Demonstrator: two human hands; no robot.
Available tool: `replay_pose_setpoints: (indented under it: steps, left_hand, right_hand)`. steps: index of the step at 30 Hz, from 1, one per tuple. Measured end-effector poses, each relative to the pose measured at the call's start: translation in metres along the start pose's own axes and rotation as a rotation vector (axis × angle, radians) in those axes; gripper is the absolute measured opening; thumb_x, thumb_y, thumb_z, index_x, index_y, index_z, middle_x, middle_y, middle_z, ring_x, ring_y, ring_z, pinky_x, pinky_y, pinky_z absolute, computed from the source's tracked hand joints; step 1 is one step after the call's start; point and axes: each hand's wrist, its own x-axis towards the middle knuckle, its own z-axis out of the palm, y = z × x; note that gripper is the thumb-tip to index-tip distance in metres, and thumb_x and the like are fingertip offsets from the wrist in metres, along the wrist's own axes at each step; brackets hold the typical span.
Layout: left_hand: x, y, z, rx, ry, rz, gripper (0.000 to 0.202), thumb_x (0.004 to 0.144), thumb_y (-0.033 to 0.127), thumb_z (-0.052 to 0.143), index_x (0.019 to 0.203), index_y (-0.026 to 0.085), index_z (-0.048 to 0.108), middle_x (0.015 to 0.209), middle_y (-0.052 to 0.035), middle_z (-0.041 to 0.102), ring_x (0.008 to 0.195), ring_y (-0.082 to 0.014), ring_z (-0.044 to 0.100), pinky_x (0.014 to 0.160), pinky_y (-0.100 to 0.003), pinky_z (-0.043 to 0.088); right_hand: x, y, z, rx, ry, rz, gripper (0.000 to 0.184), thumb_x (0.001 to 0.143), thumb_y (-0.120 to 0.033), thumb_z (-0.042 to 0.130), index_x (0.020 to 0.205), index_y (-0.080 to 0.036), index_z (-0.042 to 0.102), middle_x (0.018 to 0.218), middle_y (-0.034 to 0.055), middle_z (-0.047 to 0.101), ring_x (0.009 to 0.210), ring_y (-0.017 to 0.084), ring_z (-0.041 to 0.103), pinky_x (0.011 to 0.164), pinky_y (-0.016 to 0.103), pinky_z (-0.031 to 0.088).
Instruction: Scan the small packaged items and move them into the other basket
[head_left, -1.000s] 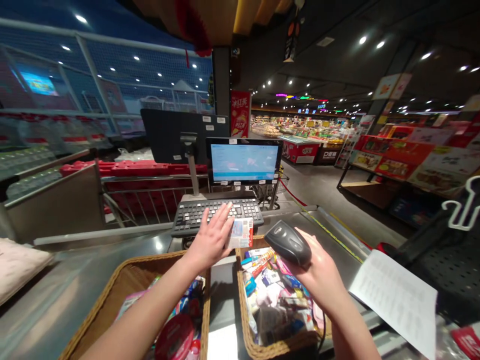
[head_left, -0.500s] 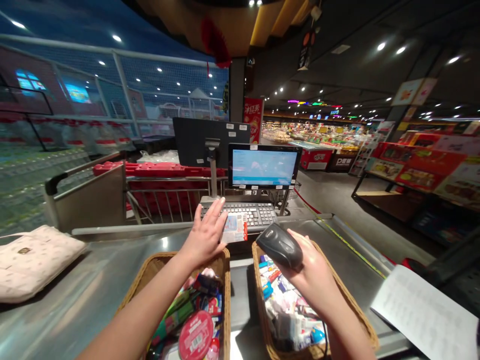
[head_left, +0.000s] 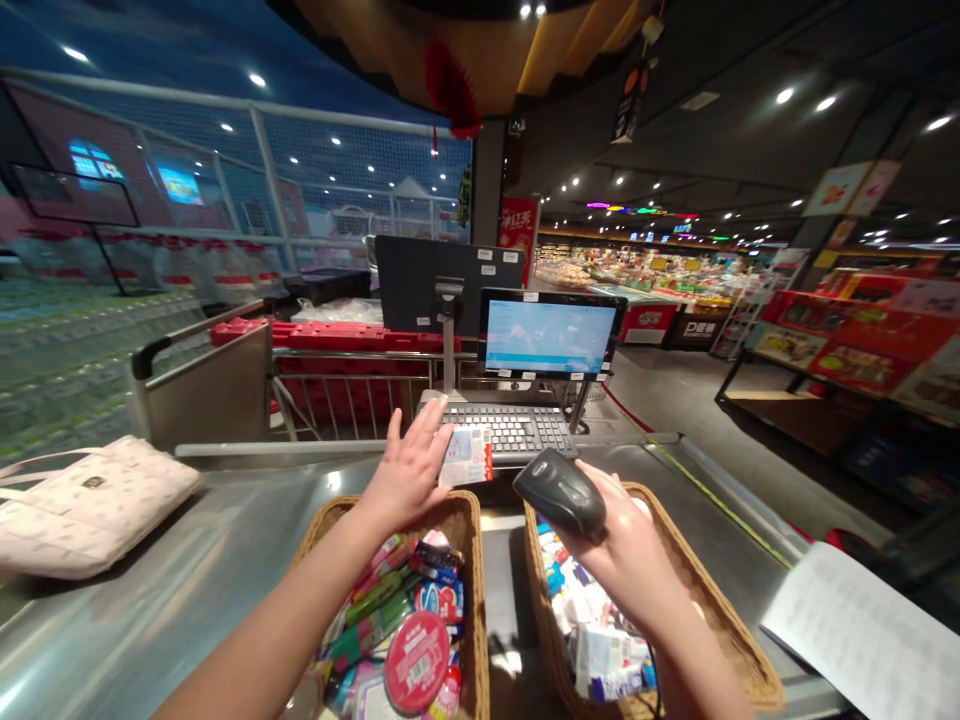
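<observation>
My left hand (head_left: 411,462) grips a small flat packet (head_left: 466,456), white and blue with a red edge, its printed side facing me. This hand is above the far end of the left wicker basket (head_left: 474,600), which holds colourful packs and a round pink tub (head_left: 417,662). In my right hand (head_left: 619,530) is a black barcode scanner (head_left: 561,492), its head pointing left toward the packet, a gap between them. Below the scanner stands the right wicker basket (head_left: 731,635), filled with small white and blue packs (head_left: 600,650).
Beyond the baskets are a keyboard (head_left: 517,430), a lit screen (head_left: 549,338) and a dark monitor back (head_left: 412,285). A pale handbag (head_left: 97,510) rests on the metal counter (head_left: 240,540) at left. Printed paper (head_left: 862,630) lies at right.
The view has shifted slightly, so the counter and baskets appear further right. Both hands keep their hold on the packet and the barcode scanner, staying nearly in place in the picture.
</observation>
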Motion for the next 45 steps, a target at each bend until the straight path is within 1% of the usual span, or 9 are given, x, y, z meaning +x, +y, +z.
replay_pose_setpoints:
  steps: [6,10,15,18,25,29,37,42,45]
  left_hand:
    - [-0.018,-0.011,-0.006,0.011,-0.027,-0.037,0.067,0.074,0.041,0.067,0.133,0.016,0.051,0.16,-0.0183,0.018,0.148,-0.0335,0.021,0.119,-0.059,0.003]
    - [-0.036,-0.02,-0.006,0.016,-0.049,-0.063,0.067,0.074,0.041,0.068,0.133,0.016,0.051,0.16,-0.0185,0.018,0.148,-0.0337,0.022,0.119,-0.059,0.004]
    - [-0.06,-0.032,-0.003,0.022,-0.046,-0.078,0.069,0.073,0.041,0.07,0.134,0.016,0.05,0.16,-0.0191,0.018,0.147,-0.0346,0.022,0.12,-0.058,0.002]
    - [-0.075,-0.038,-0.001,0.031,-0.067,-0.089,0.07,0.074,0.042,0.07,0.135,0.014,0.05,0.161,-0.0194,0.017,0.148,-0.0335,0.02,0.12,-0.057,-0.001]
    - [-0.112,-0.051,0.008,0.014,-0.168,-0.142,0.068,0.075,0.057,0.065,0.127,0.013,0.055,0.16,-0.0211,0.017,0.148,-0.0338,0.019,0.119,-0.058,-0.001]
    - [-0.132,-0.055,0.014,-0.01,-0.241,-0.175,0.066,0.076,0.06,0.06,0.12,0.012,0.058,0.159,-0.0222,0.019,0.147,-0.0355,0.021,0.118,-0.059,0.0]
    - [-0.166,-0.064,0.033,-0.037,-0.438,-0.216,0.064,0.068,0.056,0.066,0.114,0.01,0.063,0.159,-0.0232,0.018,0.148,-0.0375,0.017,0.118,-0.06,0.004]
    - [-0.181,-0.071,0.046,-0.055,-0.491,-0.216,0.064,0.07,0.054,0.064,0.115,0.009,0.065,0.158,-0.0239,0.022,0.148,-0.0383,0.018,0.117,-0.061,0.002]
    - [-0.187,-0.073,0.048,-0.062,-0.502,-0.232,0.055,0.072,0.051,0.064,0.109,0.011,0.069,0.158,-0.0214,0.025,0.147,-0.0379,0.02,0.117,-0.063,0.003]
  right_hand:
    - [0.001,-0.009,0.011,0.0,-0.054,-0.001,0.036,0.087,-0.033,0.058,0.122,-0.024,0.062,0.133,0.0116,0.061,0.129,0.033,0.05,0.112,0.061,0.031]
    - [0.004,-0.018,0.018,0.029,-0.077,-0.022,0.035,0.085,-0.03,0.061,0.119,-0.024,0.063,0.129,0.0104,0.063,0.129,0.033,0.05,0.11,0.059,0.033]
    - [0.007,-0.028,0.028,0.101,-0.105,-0.077,0.03,0.085,-0.027,0.061,0.114,-0.022,0.064,0.125,0.0102,0.064,0.126,0.03,0.051,0.107,0.051,0.04]
    - [0.008,-0.032,0.037,0.119,-0.123,-0.094,0.026,0.084,-0.027,0.062,0.11,-0.022,0.065,0.123,0.0109,0.065,0.126,0.031,0.051,0.107,0.052,0.04]
    - [0.006,-0.042,0.053,0.125,-0.168,-0.081,0.028,0.083,-0.027,0.062,0.111,-0.023,0.065,0.124,0.0102,0.065,0.127,0.032,0.051,0.107,0.054,0.04]
    - [0.004,-0.048,0.06,0.137,-0.175,-0.064,0.022,0.084,-0.029,0.061,0.104,-0.024,0.068,0.121,0.0094,0.066,0.125,0.033,0.053,0.107,0.057,0.038]
    - [0.003,-0.052,0.071,0.129,-0.205,-0.058,0.024,0.083,-0.029,0.062,0.106,-0.024,0.066,0.119,0.0095,0.067,0.125,0.033,0.053,0.106,0.057,0.04]
    - [0.005,-0.058,0.077,0.137,-0.224,-0.055,0.023,0.083,-0.028,0.061,0.105,-0.024,0.067,0.12,0.0102,0.066,0.125,0.033,0.053,0.105,0.057,0.04]
    - [0.005,-0.061,0.08,0.141,-0.227,-0.054,0.024,0.082,-0.029,0.062,0.105,-0.024,0.067,0.123,0.0102,0.066,0.125,0.033,0.053,0.106,0.058,0.039]
